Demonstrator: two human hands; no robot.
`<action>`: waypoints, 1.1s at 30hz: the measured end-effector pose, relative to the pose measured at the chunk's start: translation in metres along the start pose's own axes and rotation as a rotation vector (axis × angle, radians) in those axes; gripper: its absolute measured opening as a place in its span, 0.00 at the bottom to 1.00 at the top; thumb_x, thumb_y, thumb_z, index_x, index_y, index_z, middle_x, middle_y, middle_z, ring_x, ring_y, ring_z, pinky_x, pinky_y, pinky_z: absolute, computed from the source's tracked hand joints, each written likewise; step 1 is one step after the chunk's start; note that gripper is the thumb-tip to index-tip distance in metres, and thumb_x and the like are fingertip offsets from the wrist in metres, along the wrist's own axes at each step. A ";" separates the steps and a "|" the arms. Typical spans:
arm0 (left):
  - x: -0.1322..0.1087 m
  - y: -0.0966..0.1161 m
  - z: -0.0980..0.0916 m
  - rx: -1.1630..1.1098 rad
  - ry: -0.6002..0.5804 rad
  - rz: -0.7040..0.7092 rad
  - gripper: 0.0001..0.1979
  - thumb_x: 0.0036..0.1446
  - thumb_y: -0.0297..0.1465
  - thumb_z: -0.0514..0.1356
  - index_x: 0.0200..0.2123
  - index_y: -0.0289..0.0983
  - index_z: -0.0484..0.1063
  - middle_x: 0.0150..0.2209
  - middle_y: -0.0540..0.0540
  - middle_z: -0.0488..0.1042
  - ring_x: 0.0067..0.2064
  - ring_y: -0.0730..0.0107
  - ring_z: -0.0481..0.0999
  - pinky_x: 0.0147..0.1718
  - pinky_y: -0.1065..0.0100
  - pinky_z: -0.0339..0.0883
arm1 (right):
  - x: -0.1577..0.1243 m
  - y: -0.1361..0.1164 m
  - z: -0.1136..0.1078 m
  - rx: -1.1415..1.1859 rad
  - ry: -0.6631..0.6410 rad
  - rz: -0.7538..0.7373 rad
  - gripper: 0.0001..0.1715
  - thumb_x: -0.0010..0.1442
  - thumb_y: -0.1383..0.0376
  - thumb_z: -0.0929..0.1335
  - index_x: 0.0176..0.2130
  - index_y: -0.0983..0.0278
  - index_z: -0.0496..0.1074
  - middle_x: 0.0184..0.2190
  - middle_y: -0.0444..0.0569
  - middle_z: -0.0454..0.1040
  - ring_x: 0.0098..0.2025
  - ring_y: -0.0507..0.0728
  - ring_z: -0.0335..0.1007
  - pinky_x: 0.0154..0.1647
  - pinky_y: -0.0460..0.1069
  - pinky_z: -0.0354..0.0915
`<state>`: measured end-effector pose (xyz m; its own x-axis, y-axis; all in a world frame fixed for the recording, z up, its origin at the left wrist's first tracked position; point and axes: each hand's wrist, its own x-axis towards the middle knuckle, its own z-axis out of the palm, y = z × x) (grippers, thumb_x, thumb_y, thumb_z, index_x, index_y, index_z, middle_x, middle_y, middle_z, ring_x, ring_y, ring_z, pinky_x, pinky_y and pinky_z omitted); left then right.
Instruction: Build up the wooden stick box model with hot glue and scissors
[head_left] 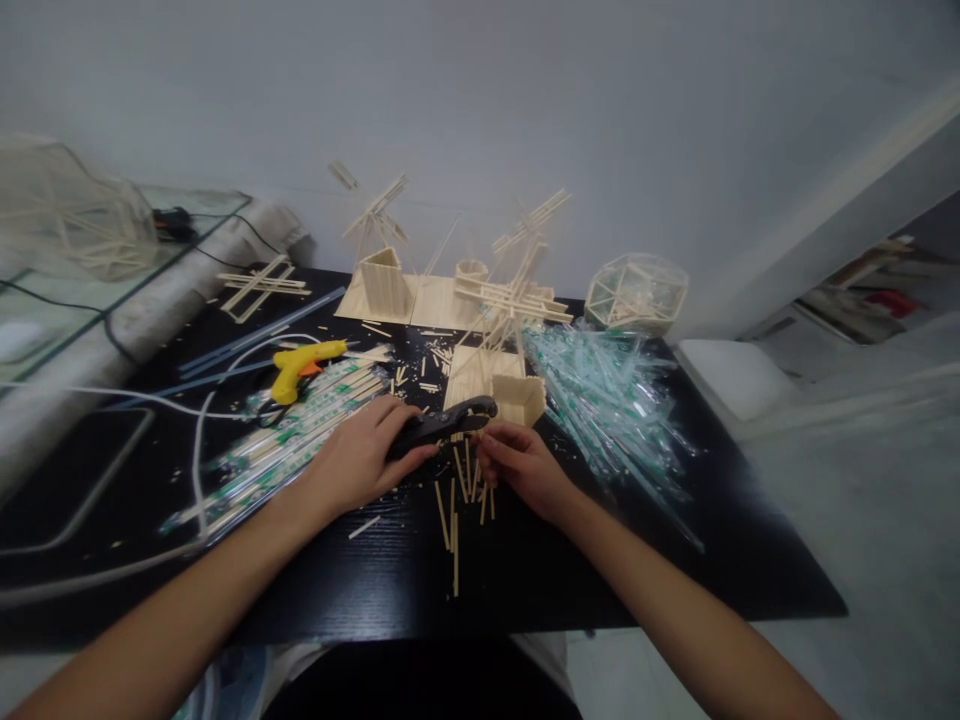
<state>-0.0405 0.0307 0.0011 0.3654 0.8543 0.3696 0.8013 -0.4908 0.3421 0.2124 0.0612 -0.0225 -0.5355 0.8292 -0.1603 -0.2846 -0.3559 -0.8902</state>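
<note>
My left hand (365, 450) is closed round the handles of a black hand cutter (442, 425), whose curved jaws point right. Close below those jaws, my right hand (521, 462) pinches what looks like a thin wooden stick, mostly hidden by the fingers. Under and between the hands lie several loose wooden sticks (454, 550) on the black table. Just behind, a small box of sticks (519, 400) stands on a wooden baseboard (465, 368). A windmill-like frame of crossed sticks (514, 300) rises above it.
A yellow glue gun (300, 368) rests at the left on plastic-wrapped stick packs (300, 430), with a white cord (199, 450) looping past. Empty-looking clear wrappers (607, 400) are heaped at the right. More stick models (386, 285) and a faceted ball frame (637, 292) line the back.
</note>
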 end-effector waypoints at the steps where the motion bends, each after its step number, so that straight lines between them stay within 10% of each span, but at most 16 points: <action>1: 0.000 0.001 -0.001 -0.008 -0.009 -0.005 0.22 0.69 0.48 0.53 0.51 0.36 0.69 0.47 0.38 0.74 0.47 0.54 0.75 0.46 0.54 0.72 | 0.000 -0.001 0.000 0.010 -0.014 0.009 0.17 0.56 0.55 0.78 0.37 0.66 0.78 0.23 0.41 0.70 0.22 0.48 0.63 0.23 0.44 0.58; 33: -0.002 0.012 -0.004 0.014 -0.122 -0.053 0.18 0.69 0.47 0.52 0.46 0.38 0.70 0.41 0.41 0.75 0.41 0.57 0.76 0.40 0.57 0.71 | -0.002 -0.004 -0.004 0.106 -0.179 0.136 0.18 0.55 0.55 0.78 0.31 0.68 0.76 0.17 0.37 0.59 0.19 0.46 0.48 0.21 0.46 0.45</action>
<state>-0.0339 0.0220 0.0079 0.3764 0.8940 0.2431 0.8273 -0.4425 0.3462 0.2178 0.0623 -0.0197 -0.7042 0.6843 -0.1893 -0.2771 -0.5103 -0.8141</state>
